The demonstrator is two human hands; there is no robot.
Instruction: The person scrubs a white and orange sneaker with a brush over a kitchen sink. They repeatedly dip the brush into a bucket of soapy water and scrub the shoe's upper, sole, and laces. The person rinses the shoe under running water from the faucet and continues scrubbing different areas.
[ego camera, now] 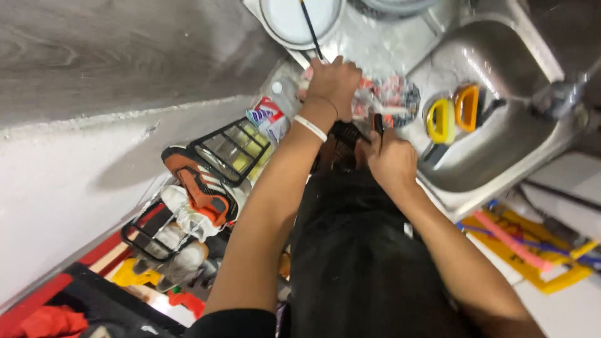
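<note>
My left hand (335,81), with a white band on the wrist, reaches out over the wet steel counter and closes on the edge of a red-and-blue patterned plate (397,94) beside the sink. My right hand (391,161) is closer to my body and grips the handle of a black slotted utensil (346,134), whose perforated head lies between my two forearms. Both hands are just left of the steel sink (501,134). My dark clothing fills the lower middle of the view.
A yellow-handled tool (441,120) and an orange-handled tool (467,106) lie in the sink, under a tap (560,97). A white bowl (291,22) holds a black stick. A black wire rack (228,150) with an orange-and-white shoe (200,188) stands at left.
</note>
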